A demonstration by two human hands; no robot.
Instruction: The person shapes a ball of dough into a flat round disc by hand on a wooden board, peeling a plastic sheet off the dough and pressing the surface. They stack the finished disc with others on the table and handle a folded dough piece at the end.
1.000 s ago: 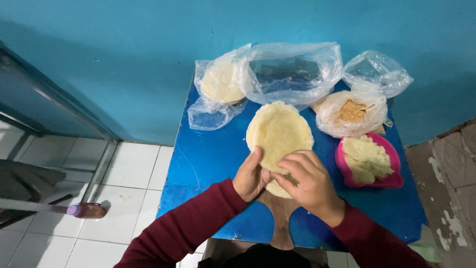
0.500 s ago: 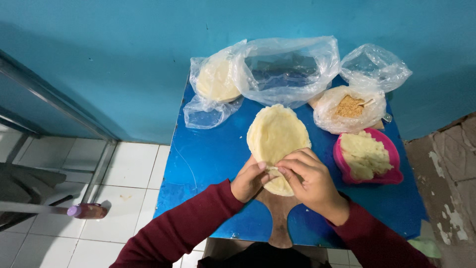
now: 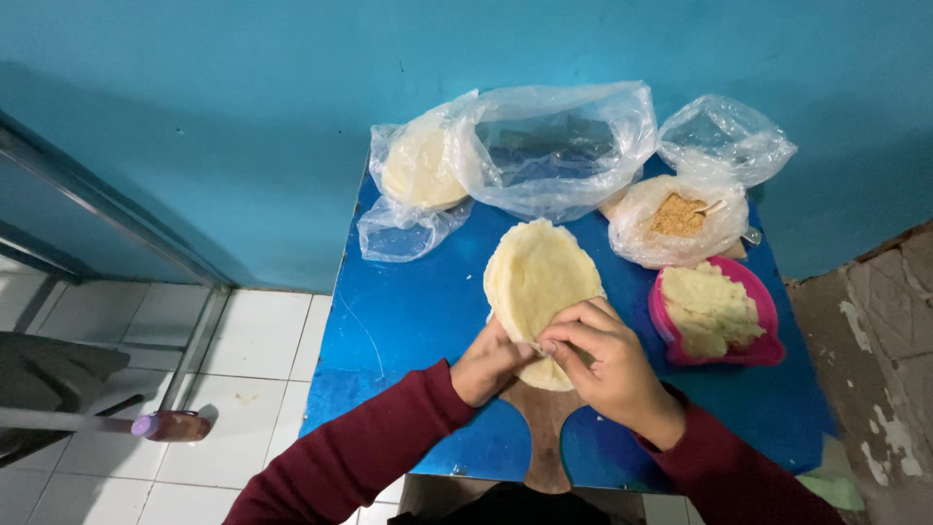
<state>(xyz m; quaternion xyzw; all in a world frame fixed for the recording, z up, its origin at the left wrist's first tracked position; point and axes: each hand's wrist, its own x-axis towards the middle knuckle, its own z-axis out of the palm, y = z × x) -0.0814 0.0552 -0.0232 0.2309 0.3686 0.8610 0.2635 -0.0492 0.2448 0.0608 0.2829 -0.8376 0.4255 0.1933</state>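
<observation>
- Flat round of pale dough: a second ago it lay nearly full and round on the wooden board; now it reads as a narrower, longer oval, with its near edge lifted and gathered under the fingers.
- Left hand: earlier it rested against the left rim of the dough; now it sits lower, at the near edge, fingertips tucked under the fold.
- Right hand: earlier it lay beside the near right rim; now it has moved over the near edge, fingers pinching the dough just beside the left hand.
- Both hands now meet at one spot on the near edge.
</observation>
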